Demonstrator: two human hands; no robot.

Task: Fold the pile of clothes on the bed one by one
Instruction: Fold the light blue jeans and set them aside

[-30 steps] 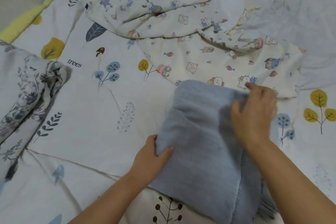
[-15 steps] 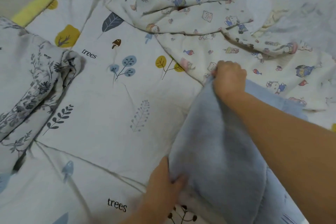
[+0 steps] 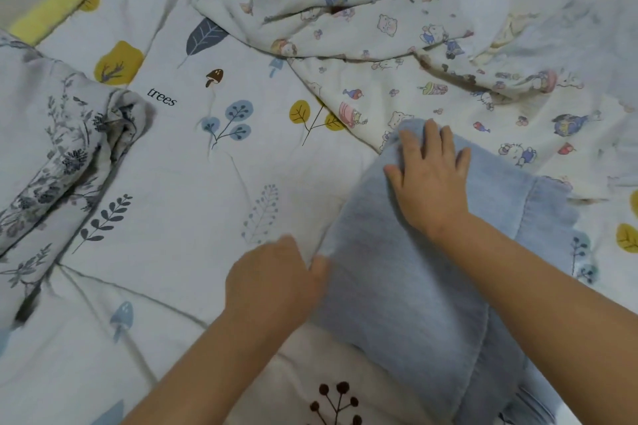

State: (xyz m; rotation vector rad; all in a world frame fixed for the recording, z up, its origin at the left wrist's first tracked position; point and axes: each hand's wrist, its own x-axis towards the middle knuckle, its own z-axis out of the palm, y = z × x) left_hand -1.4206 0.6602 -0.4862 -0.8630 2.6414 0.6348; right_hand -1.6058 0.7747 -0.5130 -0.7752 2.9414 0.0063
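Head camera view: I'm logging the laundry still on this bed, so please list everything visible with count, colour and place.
blue garment: one, pale blue, lower right, partly folded on the bed.
cartoon-print cloth: unfolded heap, count unclear, cream with small coloured figures, top centre to right.
floral cloth: one, grey-white with dark sprigs, bunched at left edge.
bedsheet: one, white with leaves, mushrooms and the word "trees", under everything.
yellow strip: one, top left corner beyond the sheet.
left hand: at the blue garment's left edge; grip unclear.
right hand: fingers spread flat, pressing the garment's far end.
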